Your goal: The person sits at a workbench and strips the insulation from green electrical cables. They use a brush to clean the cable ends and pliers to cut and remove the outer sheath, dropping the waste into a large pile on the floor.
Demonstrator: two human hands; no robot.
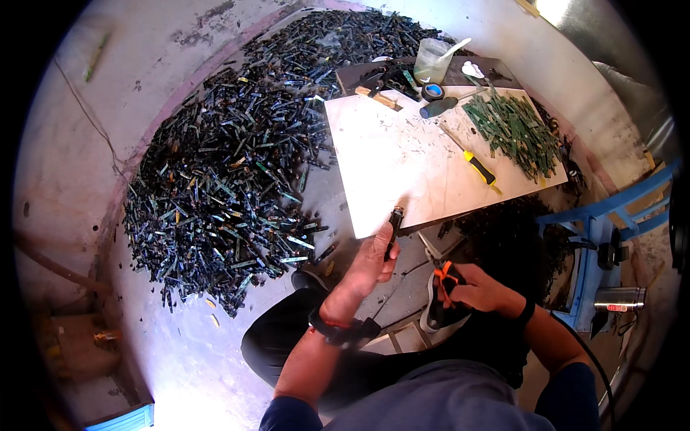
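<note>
My left hand [375, 257] grips a dark, narrow strip-like piece [396, 226], held nearly upright by the near edge of a white board [377, 178]. In my right hand [474, 289] is a pair of pliers [435, 253] with orange-and-black handles; the jaws look parted and point up and left, apart from the dark piece. On the board lie a yellow-and-black screwdriver [478, 167], a second tool with a dark handle [437, 108], a roll of black tape [432, 91] and a heap of green strips [515, 129].
A large heap of dark strips [232, 178] covers the floor at left and beyond the board. Behind the board stand a translucent cup [433, 60] and a wooden piece [377, 98]. A blue chair [593, 231] and a metal flask [620, 299] are at right.
</note>
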